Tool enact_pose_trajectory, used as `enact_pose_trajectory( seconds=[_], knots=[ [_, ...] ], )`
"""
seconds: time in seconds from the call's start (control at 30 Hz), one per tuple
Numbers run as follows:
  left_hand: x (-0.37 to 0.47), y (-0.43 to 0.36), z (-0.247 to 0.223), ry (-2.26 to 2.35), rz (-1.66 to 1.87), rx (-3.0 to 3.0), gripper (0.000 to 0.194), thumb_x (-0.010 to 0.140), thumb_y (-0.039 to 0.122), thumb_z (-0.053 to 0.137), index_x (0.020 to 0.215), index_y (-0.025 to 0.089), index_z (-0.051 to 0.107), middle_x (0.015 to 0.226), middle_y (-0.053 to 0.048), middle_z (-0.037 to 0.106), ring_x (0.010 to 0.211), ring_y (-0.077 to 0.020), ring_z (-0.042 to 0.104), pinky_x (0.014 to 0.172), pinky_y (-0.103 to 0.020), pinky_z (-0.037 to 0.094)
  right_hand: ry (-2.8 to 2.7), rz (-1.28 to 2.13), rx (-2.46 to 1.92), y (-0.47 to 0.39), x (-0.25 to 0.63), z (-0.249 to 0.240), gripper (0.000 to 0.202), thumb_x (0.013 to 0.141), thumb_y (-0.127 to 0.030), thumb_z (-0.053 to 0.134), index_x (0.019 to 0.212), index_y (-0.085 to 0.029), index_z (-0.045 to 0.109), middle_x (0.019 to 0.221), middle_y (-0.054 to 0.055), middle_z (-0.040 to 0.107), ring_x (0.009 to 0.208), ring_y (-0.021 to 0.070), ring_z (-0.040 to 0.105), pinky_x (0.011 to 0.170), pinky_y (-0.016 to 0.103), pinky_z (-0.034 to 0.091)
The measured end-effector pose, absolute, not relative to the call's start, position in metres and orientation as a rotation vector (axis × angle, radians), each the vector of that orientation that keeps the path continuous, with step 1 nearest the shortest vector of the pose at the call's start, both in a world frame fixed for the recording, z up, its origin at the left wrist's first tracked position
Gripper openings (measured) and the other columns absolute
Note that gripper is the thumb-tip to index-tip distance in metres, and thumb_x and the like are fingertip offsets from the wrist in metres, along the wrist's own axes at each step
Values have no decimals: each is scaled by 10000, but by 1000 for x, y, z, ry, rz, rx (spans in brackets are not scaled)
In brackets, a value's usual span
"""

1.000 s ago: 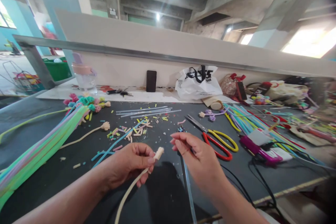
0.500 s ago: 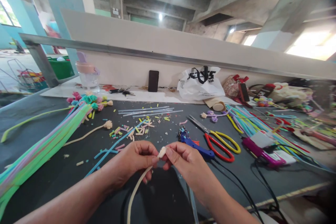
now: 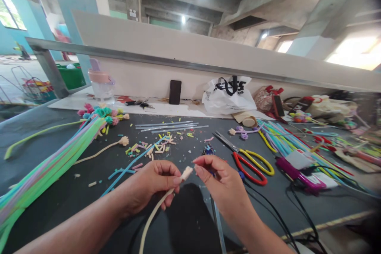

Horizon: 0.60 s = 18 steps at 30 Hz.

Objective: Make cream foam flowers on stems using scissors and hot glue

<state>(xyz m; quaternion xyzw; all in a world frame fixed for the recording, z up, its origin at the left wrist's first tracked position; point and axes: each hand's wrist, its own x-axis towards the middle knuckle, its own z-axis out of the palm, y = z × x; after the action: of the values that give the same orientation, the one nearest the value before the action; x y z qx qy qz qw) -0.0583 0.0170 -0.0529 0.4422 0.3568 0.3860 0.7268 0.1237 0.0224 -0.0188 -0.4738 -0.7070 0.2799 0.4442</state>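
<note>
Left hand (image 3: 159, 180) pinches cream stem (image 3: 153, 212); right hand (image 3: 222, 178) loosely curled near its tip. Bottle (image 3: 101, 87) upright; green bin (image 3: 71, 78) holds something white (image 3: 70, 66).

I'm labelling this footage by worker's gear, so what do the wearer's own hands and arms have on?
The left hand and right hand are ungloved. No watch, bracelet or ring shows, though some fingers are partly hidden. No sleeves are visible.
</note>
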Motion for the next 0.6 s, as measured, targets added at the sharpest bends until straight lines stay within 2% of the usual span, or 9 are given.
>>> enact_pose_trajectory(
  seconds=[0.1, 0.6],
  knots=[
    [-59, 16, -52, 815, 827, 974, 223, 686, 330, 695, 736, 142, 584, 598, 8, 610, 382, -57, 499, 368, -159, 399, -1839, 555, -1114, 21, 126, -18, 58, 744, -201, 574, 734, -203, 631, 683, -6, 623, 644, 141, 570, 614, 244, 465],
    [-58, 16, -52, 840, 802, 1015, 209, 683, 304, 702, 712, 142, 573, 523, 36, 564, 374, -34, 463, 375, -133, 330, -2097, 395, -1079, 24, 128, -19, 138, 760, -107, 565, 658, -198, 580, 638, -27, 587, 629, 127, 559, 603, 235, 411]
  ],
)
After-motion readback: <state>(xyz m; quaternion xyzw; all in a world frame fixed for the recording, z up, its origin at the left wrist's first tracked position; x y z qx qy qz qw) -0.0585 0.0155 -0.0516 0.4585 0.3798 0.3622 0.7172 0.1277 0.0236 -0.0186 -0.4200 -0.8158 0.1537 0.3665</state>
